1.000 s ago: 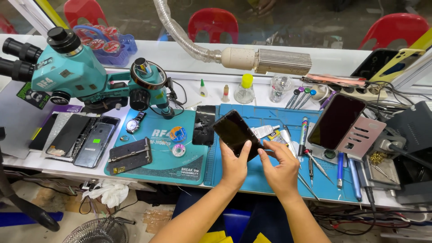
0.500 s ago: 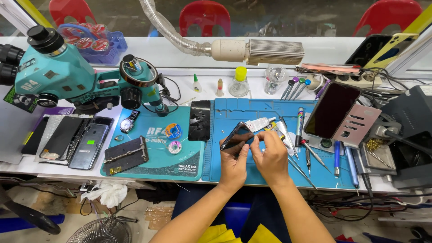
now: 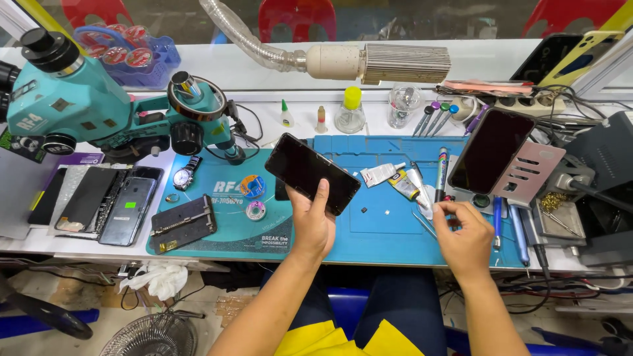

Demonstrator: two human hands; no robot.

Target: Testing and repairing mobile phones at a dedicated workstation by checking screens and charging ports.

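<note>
The dark phone (image 3: 312, 173) is now held by the left hand (image 3: 312, 224) alone, grasped from below and lifted above the middle of the blue work mat (image 3: 369, 244). Half a second earlier it was gripped by both hands; the right hand (image 3: 465, 236) has since been withdrawn toward the mat's right edge, its fingertips pinched beside the tweezers (image 3: 425, 221), though whether anything is gripped cannot be told
</note>
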